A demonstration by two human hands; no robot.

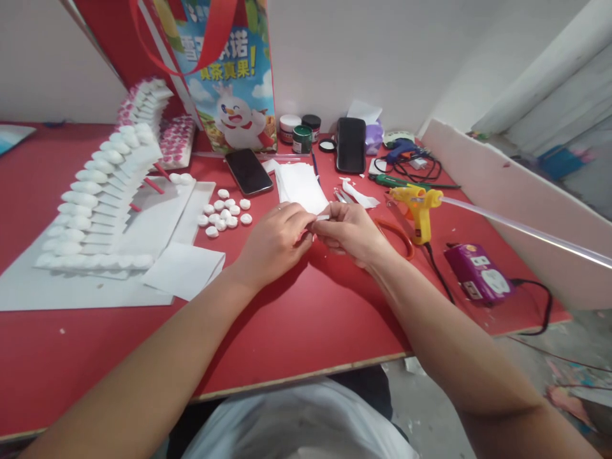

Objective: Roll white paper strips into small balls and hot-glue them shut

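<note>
My left hand (283, 237) and my right hand (351, 231) meet over the middle of the red table. Both are closed, fingertips pinching a small strip of white paper (323, 217) between them; the fingers hide most of it. Just beyond my hands lies a stack of white paper sheets (299, 185). Left of my left hand is a cluster of small round white pieces (224, 215). Further left stands a curved white paper model (115, 191) with rows of rounded white tops, resting on a white board (95, 294). Scissors (342, 196), partly covered, lie beyond my right hand.
A yellow glue gun (415, 205) with a long clear stick stands at right, near a purple power adapter (480, 273) and its cable. A phone (248, 171), paint jars (302, 139), a black case (351, 145) and a printed bag (229, 83) sit at the back. The table's front edge (306, 377) is close.
</note>
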